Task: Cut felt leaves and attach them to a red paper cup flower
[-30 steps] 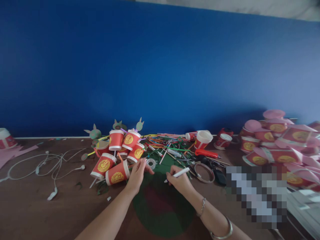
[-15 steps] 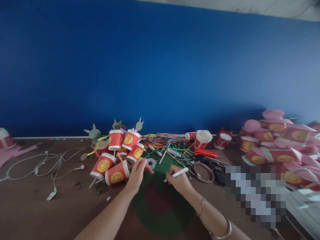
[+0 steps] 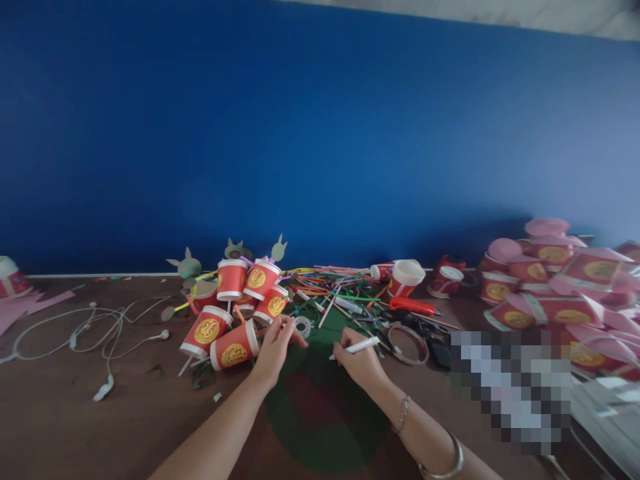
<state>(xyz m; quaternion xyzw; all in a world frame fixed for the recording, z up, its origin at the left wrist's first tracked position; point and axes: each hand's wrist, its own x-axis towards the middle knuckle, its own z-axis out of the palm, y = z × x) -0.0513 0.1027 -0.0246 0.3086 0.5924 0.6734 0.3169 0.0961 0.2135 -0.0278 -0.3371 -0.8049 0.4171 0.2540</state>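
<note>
My right hand (image 3: 357, 357) is closed round a white marker (image 3: 364, 345), its tip pointing left and down over the dark green paper (image 3: 327, 440). A dark reddish patch shows in the middle of that paper. At the paper's left edge rests my left hand (image 3: 275, 347), its fingers apart and nothing held in them. A small white ring-shaped roll (image 3: 302, 326) lies just beyond its fingertips. Beside that hand, on the left, is a heap of red paper cups (image 3: 234, 345), some with straws and green animal-head cutouts (image 3: 190, 265).
White earphones (image 3: 104, 387) lie at the left. Straws and pens (image 3: 330, 287) are heaped behind my hands. To the right are a red cutter (image 3: 415, 306), a tape ring (image 3: 409, 345) and a pile of cups with pink paper (image 3: 565, 310). A blue wall (image 3: 320, 133) stands behind.
My right hand has shifted very slightly right with the marker. My left hand stays in nearly the same place.
</note>
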